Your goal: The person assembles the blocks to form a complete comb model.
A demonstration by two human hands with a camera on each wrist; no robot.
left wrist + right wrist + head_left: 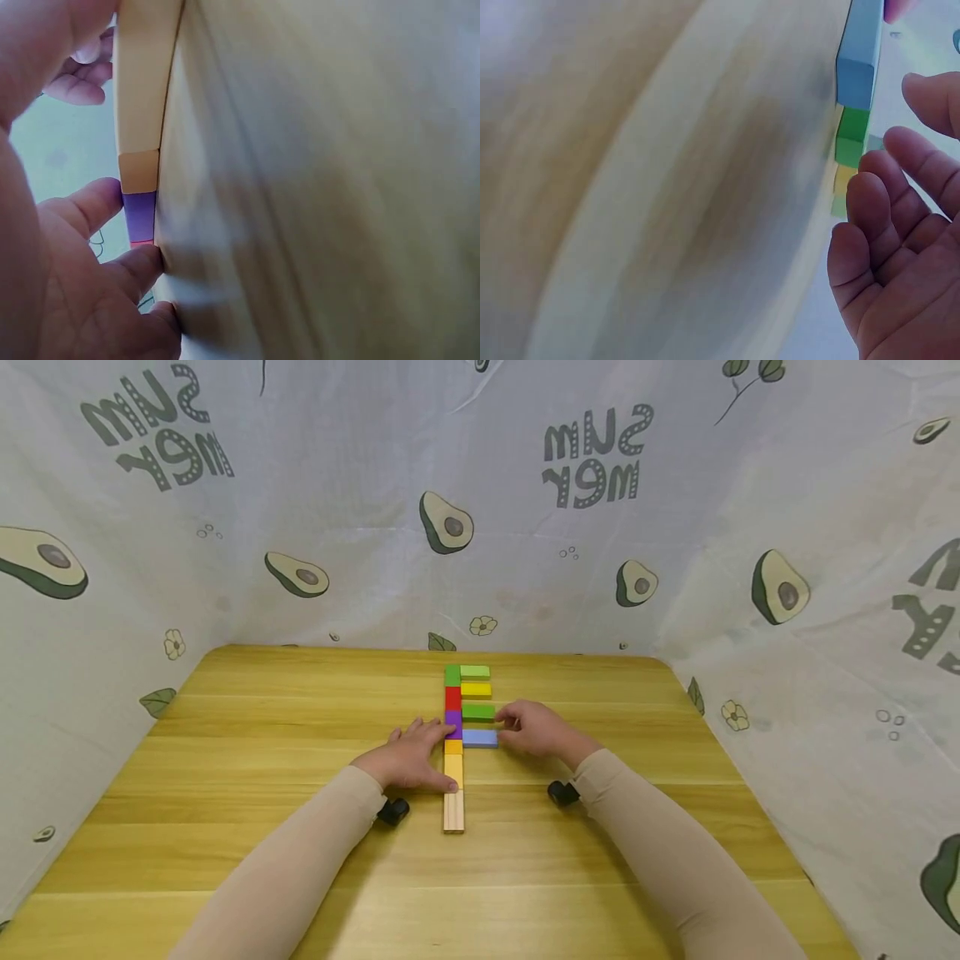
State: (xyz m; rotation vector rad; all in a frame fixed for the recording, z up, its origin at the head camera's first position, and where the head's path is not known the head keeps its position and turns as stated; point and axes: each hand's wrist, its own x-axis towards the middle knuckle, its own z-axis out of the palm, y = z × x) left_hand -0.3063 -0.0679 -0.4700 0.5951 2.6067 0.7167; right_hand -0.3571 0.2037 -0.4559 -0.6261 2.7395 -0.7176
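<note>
A straight column of blocks runs away from me: plain wood (pixel 453 814), light orange (pixel 453 768), orange (pixel 453 747), purple (pixel 453 718), red (pixel 453 697) and green (pixel 452 676). Light green (pixel 475 672), yellow (pixel 476 690), green (pixel 478 713) and blue (pixel 480 739) blocks stick out sideways from its right side. Fingers spread, my left hand (pixel 405 760) rests against the column's left side, its thumb by the light orange block's near end. Beside the right ends of the green and blue blocks is my right hand (pixel 536 728), fingers loosely bent, thumb apart, holding nothing.
The blocks lie on a wooden table (pixel 300 710). A white cloth (pixel 360 477) printed with avocados hangs behind the table and along both sides. A black wrist device (pixel 393 812) is under the left wrist, another (pixel 562 793) under the right.
</note>
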